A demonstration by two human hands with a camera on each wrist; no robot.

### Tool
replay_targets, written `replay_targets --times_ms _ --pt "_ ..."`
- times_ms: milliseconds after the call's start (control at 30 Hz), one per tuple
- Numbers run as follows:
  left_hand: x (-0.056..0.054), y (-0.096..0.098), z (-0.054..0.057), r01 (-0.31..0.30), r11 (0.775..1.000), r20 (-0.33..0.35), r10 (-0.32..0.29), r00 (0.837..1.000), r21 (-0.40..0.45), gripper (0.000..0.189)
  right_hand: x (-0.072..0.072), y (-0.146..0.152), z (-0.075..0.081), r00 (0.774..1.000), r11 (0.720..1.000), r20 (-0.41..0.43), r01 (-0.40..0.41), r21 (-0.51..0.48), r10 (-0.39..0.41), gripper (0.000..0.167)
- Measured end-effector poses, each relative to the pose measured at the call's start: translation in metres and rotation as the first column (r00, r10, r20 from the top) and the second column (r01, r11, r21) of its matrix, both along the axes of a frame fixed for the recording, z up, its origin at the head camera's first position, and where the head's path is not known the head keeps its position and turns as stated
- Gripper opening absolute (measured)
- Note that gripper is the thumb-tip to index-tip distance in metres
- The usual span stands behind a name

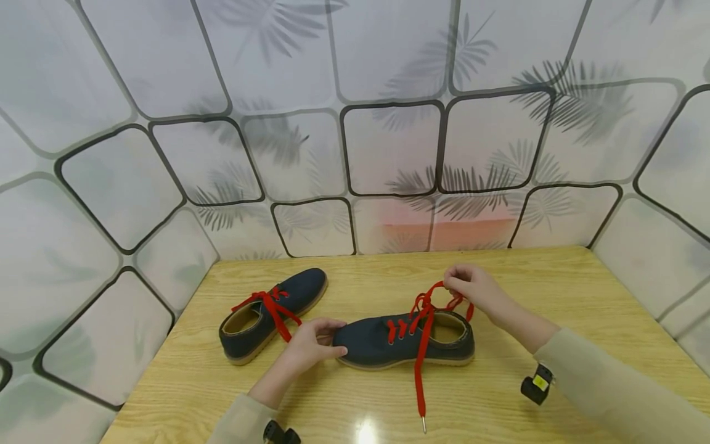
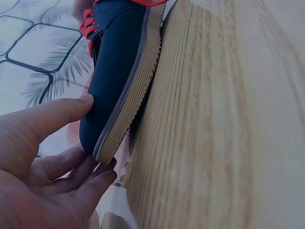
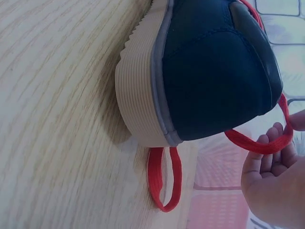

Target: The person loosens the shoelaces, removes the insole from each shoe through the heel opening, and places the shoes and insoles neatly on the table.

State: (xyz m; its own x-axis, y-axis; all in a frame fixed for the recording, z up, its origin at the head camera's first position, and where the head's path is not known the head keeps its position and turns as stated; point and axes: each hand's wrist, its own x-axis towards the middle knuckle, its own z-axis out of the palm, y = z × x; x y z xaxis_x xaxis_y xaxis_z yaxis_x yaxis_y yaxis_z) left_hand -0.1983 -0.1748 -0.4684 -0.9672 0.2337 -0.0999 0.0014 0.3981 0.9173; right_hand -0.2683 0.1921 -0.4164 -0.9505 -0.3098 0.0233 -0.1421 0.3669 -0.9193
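Observation:
A navy shoe (image 1: pixel 366 342) with a tan ridged sole lies on the table, toe to the left. My left hand (image 1: pixel 313 345) grips its toe; in the left wrist view the thumb (image 2: pixel 85 106) presses the upper while the fingers curl by the sole's tip. Above the heel, my right hand (image 1: pixel 474 288) pinches a red shoelace (image 3: pixel 259 145), which curves up from the shoe's opening. The laces are knotted at the tongue, and one long end (image 1: pixel 420 382) with a metal tip hangs over the near side. Behind the heel, a lace loop (image 3: pixel 177 183) droops in the right wrist view.
The matching navy shoe (image 1: pixel 302 293) stands at the back left of the wooden table (image 1: pixel 532 290), its red laces (image 1: pixel 274 311) tied and trailing over the side. A patterned cloth backdrop (image 1: pixel 388 148) encloses the table at the back and both sides.

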Motion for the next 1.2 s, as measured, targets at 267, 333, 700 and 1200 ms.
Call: replay_targets --times_ms 267,333,700,1200 --pt "0.001 0.0 0.0 0.003 1.0 -0.002 -0.003 1.0 0.006 0.049 -0.004 0.004 0.0 0.995 0.994 0.049 0.091 -0.064 -0.087 0.015" --pt "0.001 0.001 0.0 0.001 1.0 -0.003 -0.001 1.0 0.004 0.049 -0.004 0.006 0.0 0.993 0.992 0.062 0.103 -0.073 -0.099 0.015" --pt "0.001 0.0 0.0 0.001 1.0 0.001 -0.001 1.0 0.003 0.05 -0.002 0.004 -0.002 0.996 0.998 0.058 -0.062 0.033 0.06 0.028" --pt "0.0 0.0 0.0 0.003 1.0 0.005 -0.003 1.0 0.006 0.05 -0.001 -0.012 -0.008 0.995 0.969 -0.041 -0.083 0.234 0.095 0.015"
